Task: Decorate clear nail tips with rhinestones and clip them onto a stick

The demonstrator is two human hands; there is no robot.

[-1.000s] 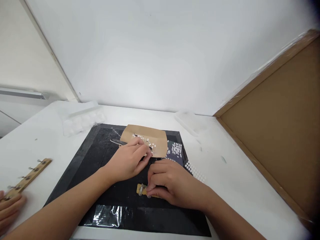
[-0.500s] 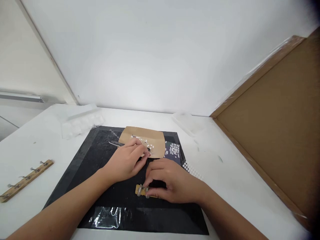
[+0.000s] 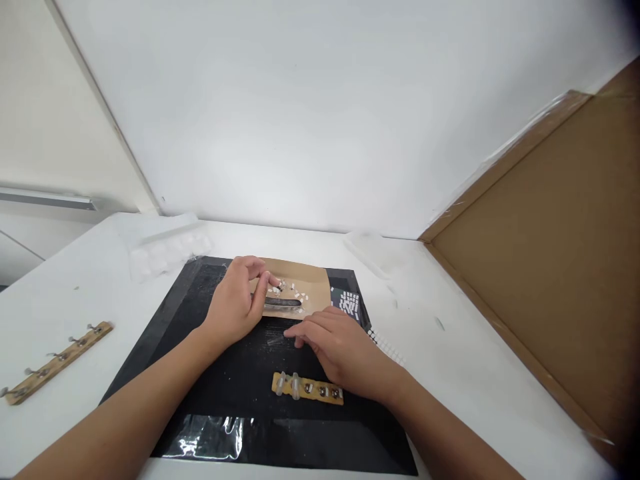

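My left hand point(image 3: 235, 293) is over the left part of a brown paper sheet point(image 3: 305, 270), one finger reaching among small white pieces point(image 3: 299, 294). It appears to hold nothing. Below its fingers, a dark nail file point(image 3: 283, 303) lies along the paper's near edge. My right hand point(image 3: 343, 350) hovers above the black mat point(image 3: 235, 380) with fingers bent and slightly apart. Close to its fingertips is a thin clear piece point(image 3: 275, 341). Nearer me sits a small wooden strip point(image 3: 317, 393) with round metal studs; two clear nail tips point(image 3: 295, 385) stand at its left end.
Another wooden strip point(image 3: 57, 363) with metal pegs lies at left. A clear plastic tray point(image 3: 170, 250) stands at back left, and a whitish translucent tray point(image 3: 367, 252) at back right. White sticker sheets point(image 3: 350, 303) are beside the paper. A brown framed board point(image 3: 540, 267) leans at right.
My right hand has let go of the nail tip on the small strip and moved up. My left hand has shifted left, and the nail file now lies farther right on the paper.
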